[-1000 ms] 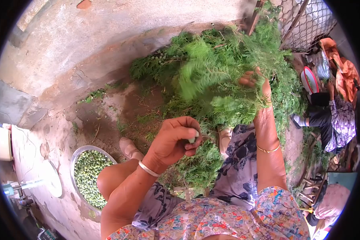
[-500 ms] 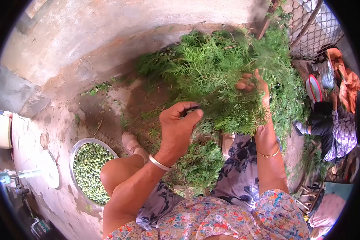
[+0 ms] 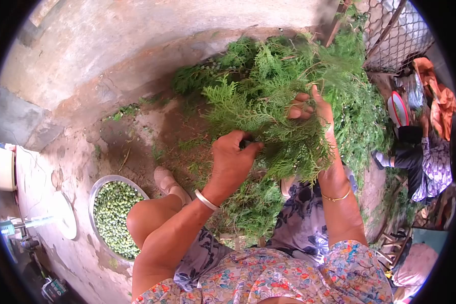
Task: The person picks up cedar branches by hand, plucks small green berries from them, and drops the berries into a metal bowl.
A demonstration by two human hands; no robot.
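My right hand (image 3: pixel 311 111), a gold bangle on its wrist, holds a feathery green conifer branch (image 3: pixel 278 126) up in front of me. Sprays of the branch hang over the palm and hide part of the fingers. Close by on the left, my left hand (image 3: pixel 235 154) is closed with thumb and forefinger together at the lower edge of the branch. Something small and dark shows between those fingertips, too little of it to name. A round metal basin (image 3: pixel 92 195) on the ground to my left holds many small green cones (image 3: pixel 116 218).
A large heap of cut conifer branches (image 3: pixel 359 96) lies ahead and to the right, with more greenery (image 3: pixel 253 207) between my feet. A white fan (image 3: pixel 63 215) stands at the left. Another person (image 3: pixel 433 167) sits at the right, by a wire-mesh panel (image 3: pixel 397 38).
The branch and my right hand have shifted slightly left and down. My left hand has moved a little right, closer to the branch.
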